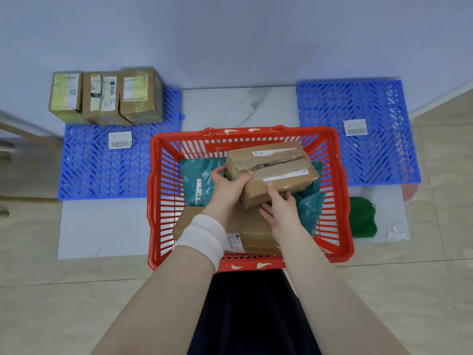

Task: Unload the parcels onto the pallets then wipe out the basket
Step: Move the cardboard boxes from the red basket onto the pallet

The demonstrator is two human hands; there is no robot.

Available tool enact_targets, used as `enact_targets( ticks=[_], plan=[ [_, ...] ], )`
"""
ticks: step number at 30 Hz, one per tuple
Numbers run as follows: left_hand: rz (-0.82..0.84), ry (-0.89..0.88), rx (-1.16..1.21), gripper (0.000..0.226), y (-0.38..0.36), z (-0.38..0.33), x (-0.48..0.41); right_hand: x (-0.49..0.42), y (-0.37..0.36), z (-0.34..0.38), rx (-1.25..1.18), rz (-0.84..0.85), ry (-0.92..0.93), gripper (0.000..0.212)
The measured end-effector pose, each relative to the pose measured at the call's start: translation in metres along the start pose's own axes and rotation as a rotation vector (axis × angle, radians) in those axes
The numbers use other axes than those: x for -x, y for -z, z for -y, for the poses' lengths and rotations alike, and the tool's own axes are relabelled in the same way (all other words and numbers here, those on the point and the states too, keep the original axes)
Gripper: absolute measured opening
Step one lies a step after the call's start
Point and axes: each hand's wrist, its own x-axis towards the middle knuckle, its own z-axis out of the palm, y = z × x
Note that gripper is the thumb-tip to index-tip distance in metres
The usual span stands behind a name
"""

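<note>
A red plastic basket (pixel 335 201) stands on the floor in front of me. Both hands hold a brown cardboard parcel (pixel 281 172) tilted above it: my left hand (pixel 226 187) grips its left end, my right hand (pixel 280 206) its near side. Beneath lie teal mailer bags (pixel 197 180) and a flat brown box (pixel 253 229). The left blue pallet (pixel 102 170) carries three cardboard boxes (pixel 107 97) along its far edge. A right blue pallet (pixel 363 155) bears only a barcode label (pixel 355 127).
A green cloth (pixel 362 220) lies on the pale mat right of the basket, with a small torn wrapper (pixel 395 230) beside it. The grey wall runs behind both pallets. A barcode label (pixel 120 140) sits on the left pallet. Beige floor tiles surround the mat.
</note>
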Motion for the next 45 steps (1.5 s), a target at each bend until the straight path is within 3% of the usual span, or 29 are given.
enact_targets(
  ticks=[4, 10, 16, 21, 24, 26, 30, 33, 36, 39, 42, 45],
  plan=[
    [0.015, -0.024, 0.116, 0.079, 0.023, 0.006, 0.027, 0.022, -0.003, -0.004, -0.117, 0.083, 0.014, 0.069],
    [-0.010, -0.081, 0.209, 0.084, 0.081, 0.013, 0.066, 0.064, -0.031, -0.030, -0.040, 0.166, 0.145, 0.071],
    [-0.020, -0.269, 0.074, 0.064, 0.208, -0.004, 0.070, 0.099, -0.096, -0.071, 0.142, 0.296, 0.237, 0.072],
    [0.175, -0.230, -0.015, 0.044, 0.306, -0.006, 0.066, 0.119, -0.157, -0.108, 0.276, 0.424, 0.292, 0.063],
    [0.113, -0.242, 0.060, 0.043, 0.341, 0.001, 0.060, 0.129, -0.191, -0.122, 0.352, 0.470, 0.289, 0.066],
    [0.081, -0.246, 0.094, 0.042, 0.358, 0.000, 0.054, 0.131, -0.208, -0.118, 0.419, 0.469, 0.336, 0.069],
    [0.103, -0.263, -0.012, 0.046, 0.395, -0.013, 0.041, 0.118, -0.243, -0.080, 0.548, 0.307, 0.557, 0.075],
    [0.166, -0.284, -0.162, 0.056, 0.425, -0.032, 0.030, 0.103, -0.270, -0.040, 0.781, 0.396, 0.661, 0.078],
    [0.276, -0.306, -0.328, 0.058, 0.449, -0.052, 0.015, 0.095, -0.299, -0.020, 1.018, 0.654, 0.484, 0.075],
    [0.358, -0.313, -0.443, 0.055, 0.467, -0.071, 0.003, 0.089, -0.317, -0.025, 0.924, 0.783, 0.300, 0.061],
    [0.222, -0.362, -0.377, 0.049, 0.483, -0.078, -0.012, 0.080, -0.324, -0.046, 0.780, 0.733, 0.246, 0.060],
    [-0.041, -0.414, -0.111, 0.051, 0.490, -0.071, -0.026, 0.076, -0.323, -0.079, 0.566, 0.514, 0.217, 0.053]
  ],
)
